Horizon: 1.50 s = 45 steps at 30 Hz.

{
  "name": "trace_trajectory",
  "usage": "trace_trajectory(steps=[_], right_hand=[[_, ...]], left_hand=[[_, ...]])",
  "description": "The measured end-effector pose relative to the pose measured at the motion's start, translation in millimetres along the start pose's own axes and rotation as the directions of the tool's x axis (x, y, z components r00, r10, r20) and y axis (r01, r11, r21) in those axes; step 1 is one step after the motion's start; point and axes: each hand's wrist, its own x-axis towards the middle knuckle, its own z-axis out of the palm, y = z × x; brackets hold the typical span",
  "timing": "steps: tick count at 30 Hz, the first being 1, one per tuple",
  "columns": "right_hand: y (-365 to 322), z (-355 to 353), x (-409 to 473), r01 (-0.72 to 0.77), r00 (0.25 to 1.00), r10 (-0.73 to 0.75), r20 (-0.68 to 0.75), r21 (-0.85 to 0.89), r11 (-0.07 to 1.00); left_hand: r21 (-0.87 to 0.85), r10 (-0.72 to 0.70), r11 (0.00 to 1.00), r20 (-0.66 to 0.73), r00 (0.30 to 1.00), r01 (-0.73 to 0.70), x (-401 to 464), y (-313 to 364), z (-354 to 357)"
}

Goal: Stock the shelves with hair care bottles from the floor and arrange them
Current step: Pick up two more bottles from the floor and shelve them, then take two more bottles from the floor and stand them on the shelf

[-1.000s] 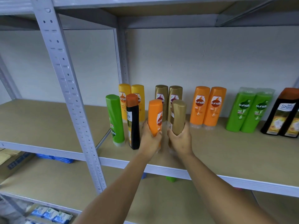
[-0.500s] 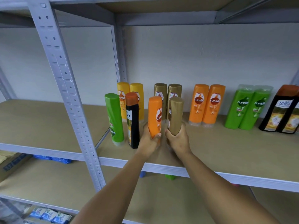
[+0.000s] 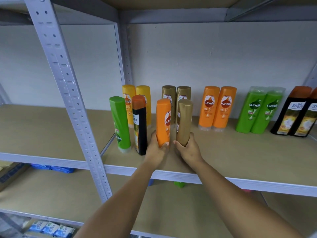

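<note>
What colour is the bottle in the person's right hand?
Gold: the bottle gripped by the right hand is plain metallic gold, seen in the head view.

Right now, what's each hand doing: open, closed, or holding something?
Left hand: fingers curled round the orange bottle.
Right hand: fingers curled round the gold bottle.

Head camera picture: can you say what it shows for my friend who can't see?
Two hands hold bottles upright on a shelf: the left hand grips an orange bottle, the right hand a gold bottle. Pairs of yellow, gold, orange, green and black bottles stand behind.
</note>
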Motion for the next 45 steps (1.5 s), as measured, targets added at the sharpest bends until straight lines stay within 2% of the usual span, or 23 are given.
trace_trajectory(steps=[10,14,18,23,27,32,39,45], right_hand=[[-7,-12,-12,-0.035,0.997,0.041,0.07,-0.083,0.996],[-7,-28,-31,0.019,0.994,-0.001,0.11,-0.159,0.987],[-9,-50,-57,0.109,0.985,-0.06,0.16,-0.318,0.942],[7,-78,-83,0.231,0.967,-0.138,0.214,-0.513,0.827],[28,-101,-112,0.298,0.948,-0.17,0.269,-0.564,0.77],[59,-118,-154,0.348,0.923,-0.166,0.347,-0.566,0.748],[114,-107,-207,0.251,0.911,0.022,0.412,-0.595,0.763],[178,-56,-240,0.185,0.887,0.151,0.437,-0.636,0.749]], left_hand=[[0.038,-0.014,0.999,-0.025,1.0,0.014,-9,-1,1],[0.102,-0.012,0.995,-0.061,0.998,0.018,-24,-2,4],[0.243,0.023,0.97,-0.092,0.996,0.0,-52,-1,10],[0.464,0.099,0.885,-0.111,0.989,-0.036,-96,13,23],[0.571,0.03,0.82,-0.08,0.996,0.021,-139,14,42],[0.624,-0.049,0.778,-0.054,0.997,0.073,-192,8,67],[0.66,-0.211,0.737,0.021,0.977,0.145,-237,-40,87],[0.663,-0.333,0.727,0.11,0.936,0.181,-266,-120,87]])
